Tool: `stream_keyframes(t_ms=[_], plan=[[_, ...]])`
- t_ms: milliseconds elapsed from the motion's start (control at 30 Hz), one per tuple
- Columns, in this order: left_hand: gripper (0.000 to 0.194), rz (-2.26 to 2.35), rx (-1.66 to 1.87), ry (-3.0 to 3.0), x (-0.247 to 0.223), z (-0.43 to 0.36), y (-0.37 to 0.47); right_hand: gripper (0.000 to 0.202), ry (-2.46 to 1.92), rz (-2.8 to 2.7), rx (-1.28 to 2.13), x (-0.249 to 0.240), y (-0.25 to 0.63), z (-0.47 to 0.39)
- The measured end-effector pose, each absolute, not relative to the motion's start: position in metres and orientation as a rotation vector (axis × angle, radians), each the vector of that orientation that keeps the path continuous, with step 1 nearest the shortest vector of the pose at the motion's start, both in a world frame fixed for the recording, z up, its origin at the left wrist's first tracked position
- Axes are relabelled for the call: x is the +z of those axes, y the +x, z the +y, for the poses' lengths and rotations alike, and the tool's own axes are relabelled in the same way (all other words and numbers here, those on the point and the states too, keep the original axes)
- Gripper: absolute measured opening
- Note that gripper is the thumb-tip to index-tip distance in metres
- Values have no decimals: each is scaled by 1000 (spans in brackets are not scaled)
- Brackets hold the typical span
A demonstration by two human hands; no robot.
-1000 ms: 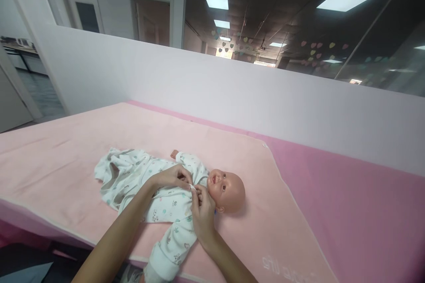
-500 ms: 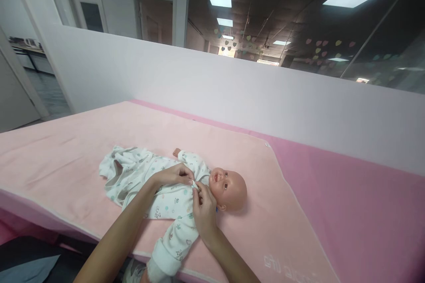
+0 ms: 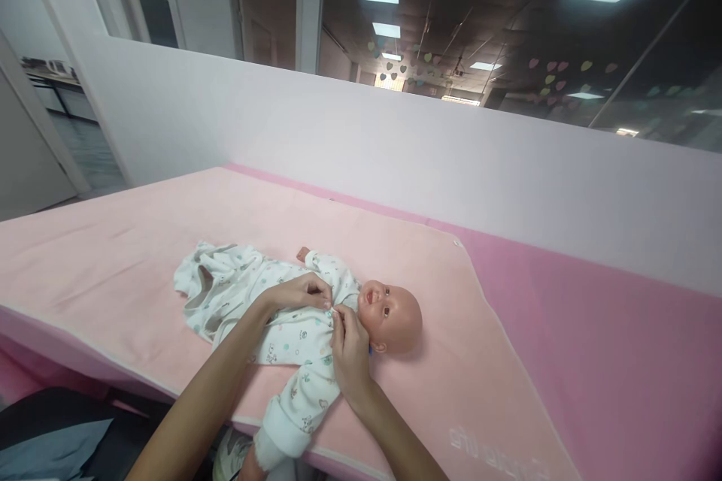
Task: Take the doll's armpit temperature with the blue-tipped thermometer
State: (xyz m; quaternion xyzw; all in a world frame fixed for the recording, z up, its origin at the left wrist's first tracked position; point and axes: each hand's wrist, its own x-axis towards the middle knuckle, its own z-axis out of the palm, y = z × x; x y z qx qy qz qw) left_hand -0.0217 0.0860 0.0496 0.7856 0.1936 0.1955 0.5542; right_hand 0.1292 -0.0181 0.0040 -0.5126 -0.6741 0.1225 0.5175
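A baby doll (image 3: pixel 395 318) lies on its back, head to the right, dressed in a white printed romper (image 3: pixel 293 334). My left hand (image 3: pixel 301 291) is over the doll's chest, its thumb and fingers pinched on the romper's front near the neck. Close beside it, my right hand (image 3: pixel 350 346) pinches the same part of the garment just below the doll's chin. The fingertips of both hands nearly meet there, and they hide any fastener. One sleeve, with a wide plain cuff, hangs over the near edge; the other points away from me. The romper's lower part lies loose and rumpled to the left.
A peach mat (image 3: pixel 135 233) covers the pink surface (image 3: pixel 587 316) under the doll. Behind it runs a low white wall (image 3: pixel 395 143) with glass above. Dark and grey-blue fabric (image 3: pixel 50 451) shows at the lower left, and a shoe (image 3: pixel 229 458) below the edge.
The small flap of cloth that stood up between my fingertips now lies lower, mostly covered by them. Both hands stay at the romper's neckline. The view has shifted slightly.
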Motion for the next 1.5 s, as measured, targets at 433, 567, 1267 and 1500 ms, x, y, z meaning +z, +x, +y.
stream_keyframes(t_ms=[433, 567, 1267, 1500], plan=[[23, 417, 452, 1941, 51, 87, -22, 19, -1171, -1516, 374, 6, 128, -19], [23, 413, 420, 1993, 54, 86, -23, 18, -1174, -1481, 379, 8, 127, -18], [26, 638, 635, 1956, 54, 63, -26, 23, -1238, -1571, 350, 4, 127, -16], [29, 952, 912, 2020, 40, 20, -57, 24, -1250, -1563, 144, 4, 127, -15]])
